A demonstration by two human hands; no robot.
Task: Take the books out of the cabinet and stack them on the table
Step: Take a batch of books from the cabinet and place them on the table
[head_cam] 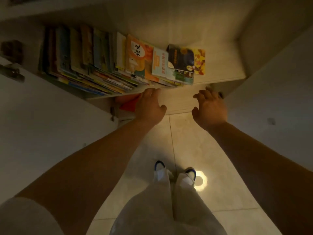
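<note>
A row of thin, colourful books (94,61) leans across the cabinet shelf (216,77), with a dark-and-yellow book (186,59) lying on top at the right end. My left hand (149,107) reaches toward the shelf's front edge just below the books, fingers relaxed, holding nothing. My right hand (210,109) hovers at the shelf's front edge to the right of the books, fingers spread and empty. A red book (129,104) shows on the lower shelf, partly behind my left hand.
The white cabinet door (50,116) stands open on the left, and another door (274,92) on the right. The cabinet's side wall (271,34) closes the shelf at the right. Pale floor tiles (186,141) lie below, with my feet (176,172).
</note>
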